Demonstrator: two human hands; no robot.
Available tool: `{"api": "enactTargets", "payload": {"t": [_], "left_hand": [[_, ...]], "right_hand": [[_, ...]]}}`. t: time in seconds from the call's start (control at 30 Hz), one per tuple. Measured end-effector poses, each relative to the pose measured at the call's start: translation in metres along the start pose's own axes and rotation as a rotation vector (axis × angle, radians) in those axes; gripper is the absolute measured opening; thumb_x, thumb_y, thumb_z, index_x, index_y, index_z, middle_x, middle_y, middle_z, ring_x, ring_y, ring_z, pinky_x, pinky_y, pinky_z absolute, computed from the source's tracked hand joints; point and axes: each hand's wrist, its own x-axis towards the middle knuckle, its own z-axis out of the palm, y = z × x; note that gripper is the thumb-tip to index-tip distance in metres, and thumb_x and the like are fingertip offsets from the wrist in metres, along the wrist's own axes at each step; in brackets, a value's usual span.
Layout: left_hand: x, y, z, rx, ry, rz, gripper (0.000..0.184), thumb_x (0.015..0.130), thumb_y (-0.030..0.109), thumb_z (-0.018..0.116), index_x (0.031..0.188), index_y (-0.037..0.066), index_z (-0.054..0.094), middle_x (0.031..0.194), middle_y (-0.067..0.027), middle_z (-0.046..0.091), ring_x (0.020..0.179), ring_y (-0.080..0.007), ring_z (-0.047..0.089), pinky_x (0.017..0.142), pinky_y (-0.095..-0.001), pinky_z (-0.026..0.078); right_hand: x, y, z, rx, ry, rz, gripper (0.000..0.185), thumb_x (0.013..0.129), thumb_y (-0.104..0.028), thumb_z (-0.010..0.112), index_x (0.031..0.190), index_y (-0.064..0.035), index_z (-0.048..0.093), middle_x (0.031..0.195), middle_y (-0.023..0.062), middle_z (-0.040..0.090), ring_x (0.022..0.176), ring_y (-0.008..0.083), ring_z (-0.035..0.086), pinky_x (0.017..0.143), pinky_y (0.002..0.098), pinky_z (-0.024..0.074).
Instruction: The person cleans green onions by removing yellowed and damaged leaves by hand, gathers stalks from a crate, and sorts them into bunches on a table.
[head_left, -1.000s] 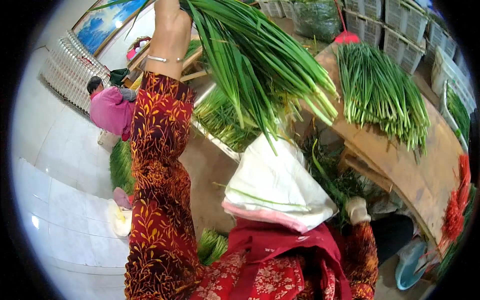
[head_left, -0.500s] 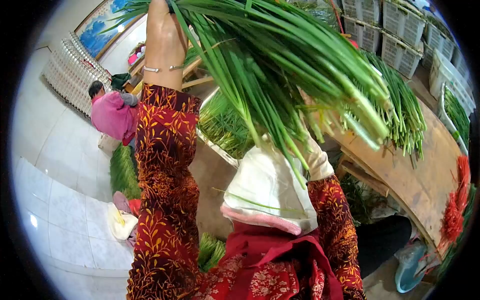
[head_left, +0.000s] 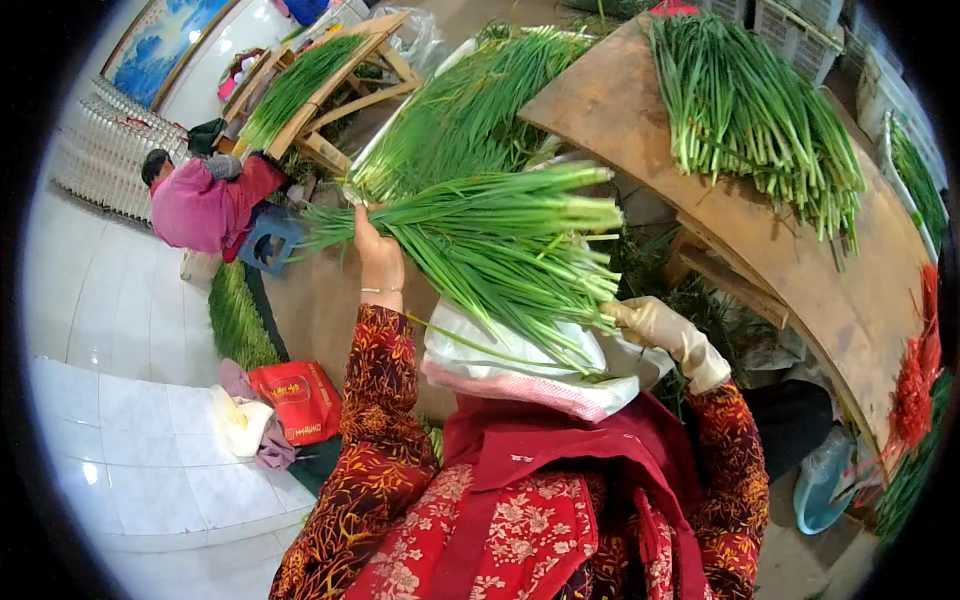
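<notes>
My left hand (head_left: 379, 256), bare with a bracelet at the wrist, is wrapped round the leafy part of a bundle of green stalks (head_left: 500, 235). The bundle lies crosswise over my lap, its pale cut ends to the right. My right hand (head_left: 665, 333), in a pale glove, has its fingers closed at the lower stalk ends of the bundle. Under the bundle a white cloth with a pink edge (head_left: 520, 370) covers my lap. One loose stalk crosses the cloth.
A curved wooden board (head_left: 620, 100) at the right bears a stalk pile (head_left: 750, 120) and red ties (head_left: 915, 390). Ahead lies a tray of greens (head_left: 470, 110). A person in pink (head_left: 200, 205) sits at the left, near a red bag (head_left: 297, 402). A blue basin (head_left: 823, 495) stands lower right.
My left hand has brought the bundle down and closer to my lap. My gloved right hand has come up from beside my lap to the stalk ends. The view has shifted.
</notes>
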Motion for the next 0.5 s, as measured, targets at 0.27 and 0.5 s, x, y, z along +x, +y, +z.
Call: {"api": "enactTargets", "payload": {"t": [0.27, 0.5], "left_hand": [[-0.007, -0.028, -0.002, -0.575, 0.133, -0.241, 0.032, 0.093, 0.031, 0.034, 0.097, 0.002, 0.047, 0.094, -0.0103, 0.053, 0.086, -0.0186, 0.051, 0.082, -0.0341, 0.042], [-0.01, -0.014, 0.003, -0.608, 0.17, -0.212, 0.035, 0.091, 0.037, 0.038, 0.094, 0.004, 0.049, 0.093, -0.0084, 0.053, 0.089, -0.0182, 0.049, 0.084, -0.0328, 0.039]], "right_hand": [[-0.072, 0.073, -0.05, 0.101, 0.407, 0.151, 0.038, 0.083, -0.042, 0.054, 0.068, -0.0068, 0.057, 0.054, -0.0054, 0.042, 0.045, 0.0041, 0.031, 0.042, 0.02, 0.0242], [-0.081, 0.013, -0.024, 0.383, 0.459, -0.051, 0.039, 0.083, -0.042, 0.054, 0.097, -0.0067, 0.059, 0.061, -0.002, 0.052, 0.048, 0.0053, 0.041, 0.043, 0.0217, 0.0324]]}}
